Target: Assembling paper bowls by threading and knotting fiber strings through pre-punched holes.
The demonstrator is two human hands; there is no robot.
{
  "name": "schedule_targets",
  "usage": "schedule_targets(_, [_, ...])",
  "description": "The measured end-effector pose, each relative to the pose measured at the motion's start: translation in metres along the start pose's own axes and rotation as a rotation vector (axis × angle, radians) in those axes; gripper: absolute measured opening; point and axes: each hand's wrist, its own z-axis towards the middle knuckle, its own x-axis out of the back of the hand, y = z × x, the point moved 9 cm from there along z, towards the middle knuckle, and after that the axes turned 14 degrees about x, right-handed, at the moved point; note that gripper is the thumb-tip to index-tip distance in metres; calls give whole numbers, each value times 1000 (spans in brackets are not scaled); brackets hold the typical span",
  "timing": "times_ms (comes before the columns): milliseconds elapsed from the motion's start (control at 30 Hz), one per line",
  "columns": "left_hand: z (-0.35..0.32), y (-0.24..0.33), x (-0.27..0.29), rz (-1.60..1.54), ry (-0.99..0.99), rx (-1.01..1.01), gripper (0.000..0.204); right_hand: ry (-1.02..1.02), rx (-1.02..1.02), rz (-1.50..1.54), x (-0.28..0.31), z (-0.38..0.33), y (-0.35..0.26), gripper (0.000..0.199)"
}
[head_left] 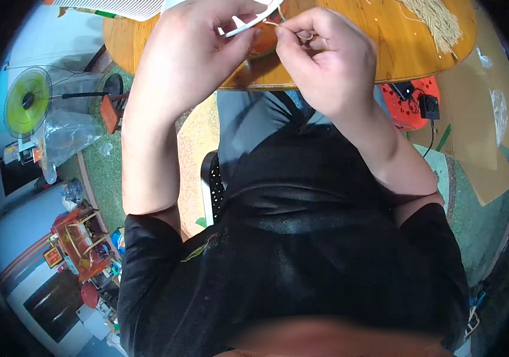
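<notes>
At the top of the head view, above the wooden table's near edge [397,62], my two hands work close together. My left hand [192,53] is closed on a curved white plastic strip [253,24] with short pointed prongs. A thin beige cord [272,23] runs from beside this strip to my right hand [338,59]. Thumb and forefinger of that hand pinch the cord, and a small loop of it shows by the curled fingers. On the table to the right lies a bundle of beige cords [436,24]. The far end of the strip is cut off by the frame.
A white ribbed piece [121,7] lies at the table's far left. Under the right edge is a red stool [406,113] with black adapters [429,107]. Cardboard [474,119] covers the floor at right. A green fan [28,101] and clear plastic bag [67,137] stand left.
</notes>
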Motion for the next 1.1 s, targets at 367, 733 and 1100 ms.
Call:
schedule_targets(367, [1, 8, 1, -35, -108, 68, 23, 5, 10, -12, -5, 1, -1, 9])
schedule_targets(733, [5, -8, 4, -173, -71, 218, 21, -67, 68, -20, 1, -2, -13, 6])
schedule_targets(1100, [-16, 17, -6, -157, 287, -738, 27, -168, 137, 87, 3, -2, -23, 7])
